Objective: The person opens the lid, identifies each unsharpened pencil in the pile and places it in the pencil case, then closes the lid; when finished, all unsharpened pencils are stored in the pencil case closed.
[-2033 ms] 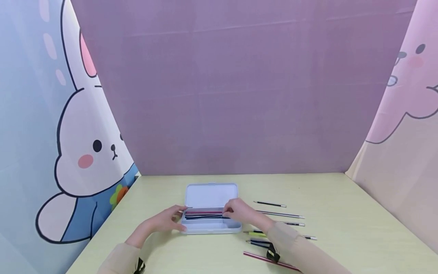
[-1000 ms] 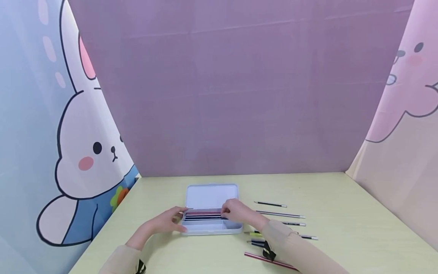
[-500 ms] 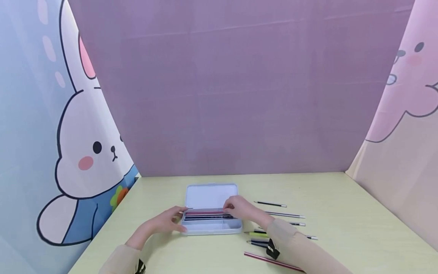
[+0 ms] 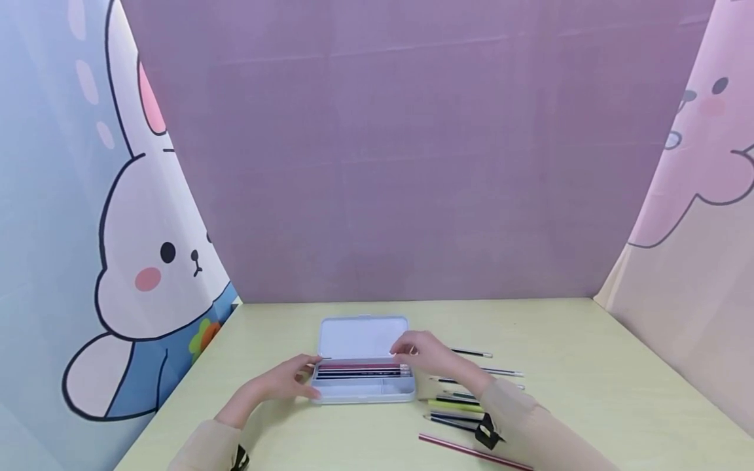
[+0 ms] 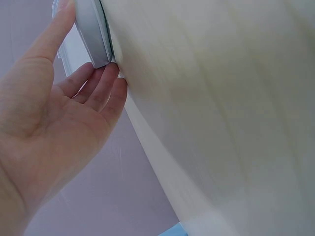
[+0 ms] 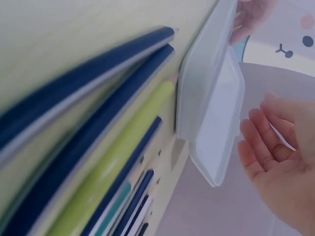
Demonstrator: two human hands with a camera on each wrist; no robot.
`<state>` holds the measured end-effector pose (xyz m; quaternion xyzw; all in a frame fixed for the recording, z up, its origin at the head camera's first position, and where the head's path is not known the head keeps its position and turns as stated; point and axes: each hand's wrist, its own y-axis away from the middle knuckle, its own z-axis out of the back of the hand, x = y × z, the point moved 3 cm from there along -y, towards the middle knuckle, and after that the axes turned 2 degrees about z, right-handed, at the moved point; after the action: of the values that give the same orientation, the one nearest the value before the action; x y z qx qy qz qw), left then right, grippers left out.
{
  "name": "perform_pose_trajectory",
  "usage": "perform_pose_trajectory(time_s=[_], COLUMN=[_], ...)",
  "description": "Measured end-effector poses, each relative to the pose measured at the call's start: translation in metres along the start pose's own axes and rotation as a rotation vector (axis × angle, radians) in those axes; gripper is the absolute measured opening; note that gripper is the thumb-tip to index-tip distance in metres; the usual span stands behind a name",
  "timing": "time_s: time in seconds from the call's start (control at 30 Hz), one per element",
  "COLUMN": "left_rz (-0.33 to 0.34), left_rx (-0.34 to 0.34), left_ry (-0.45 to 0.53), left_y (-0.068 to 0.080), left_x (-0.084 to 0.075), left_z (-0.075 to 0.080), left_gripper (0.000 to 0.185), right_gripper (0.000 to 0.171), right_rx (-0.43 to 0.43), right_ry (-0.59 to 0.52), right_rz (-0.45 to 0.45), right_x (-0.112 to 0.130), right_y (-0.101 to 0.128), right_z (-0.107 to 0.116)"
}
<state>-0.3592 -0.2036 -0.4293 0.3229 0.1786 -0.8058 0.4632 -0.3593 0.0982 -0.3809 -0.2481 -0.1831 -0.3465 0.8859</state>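
A white pencil case [image 4: 336, 397] lies with its lid [image 4: 362, 337] raised at the back. Several pencils [image 4: 362, 372], dark ones and a red one, lie side by side in its rear compartment. My left hand [image 4: 283, 381] grips the case's left end, thumb at the front and fingers at the back corner; the left wrist view shows the fingertips against the case [image 5: 93, 34]. Over the rear right corner hovers my right hand [image 4: 432, 356], fingers loosely bent. In the right wrist view that hand [image 6: 280, 157] holds nothing, beside the lid [image 6: 216, 147].
Right of the case several loose pencils lie on the table, among them a lime one [image 4: 453, 405] and dark ones [image 4: 450, 420]. Nearest the front is a red pencil [image 4: 471, 451]. A purple cloth [image 4: 383, 163] hangs behind the table.
My right hand has let go of the pencils in the case and moved up and right, uncovering their right ends. The pencils now lie straighter. My left hand stays at the case.
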Motion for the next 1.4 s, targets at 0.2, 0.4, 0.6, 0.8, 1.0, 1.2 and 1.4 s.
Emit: perform_pose_trajectory(time_s=[0.2,0.4,0.6,0.8,1.0,1.2,1.4], left_rz=[0.001,0.023,0.027,0.021,0.009,0.018,0.012], left_rx=[0.007,0.007,-0.002,-0.002,0.0,0.0,0.001], left_ry=[0.009,0.008,-0.02,-0.005,-0.003,0.005,0.006], left_y=[0.0,0.0,-0.003,-0.004,-0.003,-0.003,-0.002], left_x=[0.002,0.003,0.004,0.002,0.0,0.0,0.0], left_z=[0.0,0.0,-0.001,0.0,0.001,0.0,0.0], left_gripper=[0.078,0.078,0.078,0.077,0.077,0.077,0.076], right_gripper=[0.015,0.016,0.014,0.012,0.014,0.015,0.017], right_rx=[-0.042,-0.067,-0.084,-0.093,-0.072,-0.058,-0.02], right_ry=[0.017,0.023,0.031,0.056,0.076,0.078,0.021], right_rz=[0.018,0.007,0.006,0.025,0.008,0.004,-0.029], right_x=[-0.001,-0.01,-0.016,-0.02,-0.024,-0.027,-0.03], right_y=[0.012,0.024,0.04,0.056,0.071,0.086,0.102], right_z=[0.014,0.024,0.035,0.045,0.051,0.057,0.061])
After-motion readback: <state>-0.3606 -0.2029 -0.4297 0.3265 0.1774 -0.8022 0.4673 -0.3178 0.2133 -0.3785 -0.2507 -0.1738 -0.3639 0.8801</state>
